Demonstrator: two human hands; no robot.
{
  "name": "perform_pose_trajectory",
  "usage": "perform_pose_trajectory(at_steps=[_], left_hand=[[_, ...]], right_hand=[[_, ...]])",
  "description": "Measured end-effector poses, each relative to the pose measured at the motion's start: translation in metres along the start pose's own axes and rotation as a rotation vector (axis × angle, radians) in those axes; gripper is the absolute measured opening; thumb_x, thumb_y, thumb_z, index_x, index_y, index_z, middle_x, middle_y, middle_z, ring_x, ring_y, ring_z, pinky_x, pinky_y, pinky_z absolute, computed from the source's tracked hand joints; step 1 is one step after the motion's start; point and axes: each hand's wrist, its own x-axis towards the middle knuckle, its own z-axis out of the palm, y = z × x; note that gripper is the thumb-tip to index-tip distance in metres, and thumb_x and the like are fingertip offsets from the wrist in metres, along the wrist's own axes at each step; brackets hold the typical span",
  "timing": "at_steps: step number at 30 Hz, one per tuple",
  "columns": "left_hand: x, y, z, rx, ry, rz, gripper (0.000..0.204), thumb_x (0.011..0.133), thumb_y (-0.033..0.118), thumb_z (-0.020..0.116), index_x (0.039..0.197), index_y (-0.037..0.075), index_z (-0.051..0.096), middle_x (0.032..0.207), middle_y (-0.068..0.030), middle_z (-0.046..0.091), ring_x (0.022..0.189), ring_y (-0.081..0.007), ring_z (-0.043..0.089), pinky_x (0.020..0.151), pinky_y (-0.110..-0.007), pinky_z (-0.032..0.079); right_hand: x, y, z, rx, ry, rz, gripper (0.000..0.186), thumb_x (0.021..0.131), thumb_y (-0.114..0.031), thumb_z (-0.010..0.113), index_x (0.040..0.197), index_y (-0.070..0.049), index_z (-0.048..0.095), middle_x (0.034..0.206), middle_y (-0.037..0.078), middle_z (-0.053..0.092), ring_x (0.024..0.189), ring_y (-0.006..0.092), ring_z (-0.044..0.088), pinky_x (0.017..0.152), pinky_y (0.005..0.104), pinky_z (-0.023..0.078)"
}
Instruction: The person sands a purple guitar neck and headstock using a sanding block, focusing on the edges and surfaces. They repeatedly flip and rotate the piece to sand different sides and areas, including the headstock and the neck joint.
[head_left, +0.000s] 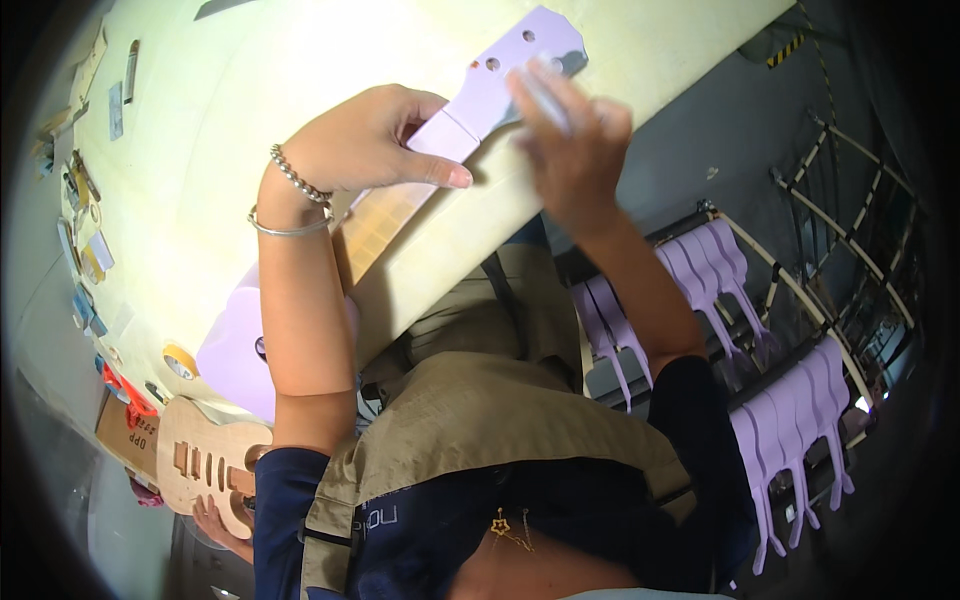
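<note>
A lilac electric guitar lies slantwise across the pale table, its neck [441, 143] pointing up and right and its body [236, 345] at the lower left, partly behind my left arm. Tan tape-like covering [372, 235] lies over the fretboard. My left hand [385, 140] grips the neck below the headstock [520, 50], thumb across the near side, other fingers partly hidden behind it. My right hand [580, 140], smeared by motion, pinches a pale flat pad [545, 100] at the headstock's lower edge. Grey patches show on the lilac surface there.
The table [200, 200] ends in a slanting edge before me. A tape roll [180, 361] sits on its left side. Beyond are a bare wood guitar body [200, 455] with another person's hand [222, 528] on it. Lilac guitar bodies [790, 430] hang on racks at right.
</note>
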Motion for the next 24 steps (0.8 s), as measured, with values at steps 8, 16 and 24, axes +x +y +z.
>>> perform_pose_trajectory(at_steps=[8,16,24], left_hand=[[0.0,-0.004,0.002,0.031,0.052,0.043,0.047,0.07,0.038,0.084,0.09,-0.001,0.068,0.072,-0.0073,0.064,0.066,-0.0157,0.056,0.064,-0.029,0.046],[-0.002,0.001,0.0,0.094,0.06,-0.005,0.046,0.07,0.037,0.084,0.09,-0.001,0.068,0.072,-0.0094,0.065,0.066,-0.0177,0.057,0.064,-0.029,0.046],[-0.001,0.002,0.001,0.044,0.059,0.022,0.046,0.07,0.037,0.084,0.091,-0.001,0.068,0.071,-0.0098,0.065,0.063,-0.0188,0.056,0.063,-0.03,0.046]], right_hand=[[-0.001,-0.001,-0.001,-0.009,-0.024,0.018,0.043,0.086,-0.041,0.062,0.127,-0.028,0.061,0.129,-0.012,0.054,0.088,0.0166,0.042,0.079,0.0339,0.036],[0.002,-0.004,-0.004,0.047,-0.023,0.054,0.04,0.086,-0.036,0.063,0.125,-0.028,0.063,0.128,-0.009,0.055,0.089,0.0179,0.043,0.084,0.0351,0.035],[0.003,0.002,-0.008,-0.003,-0.055,0.051,0.038,0.088,-0.033,0.06,0.126,-0.028,0.063,0.132,-0.004,0.052,0.094,0.0196,0.043,0.085,0.0351,0.034]])
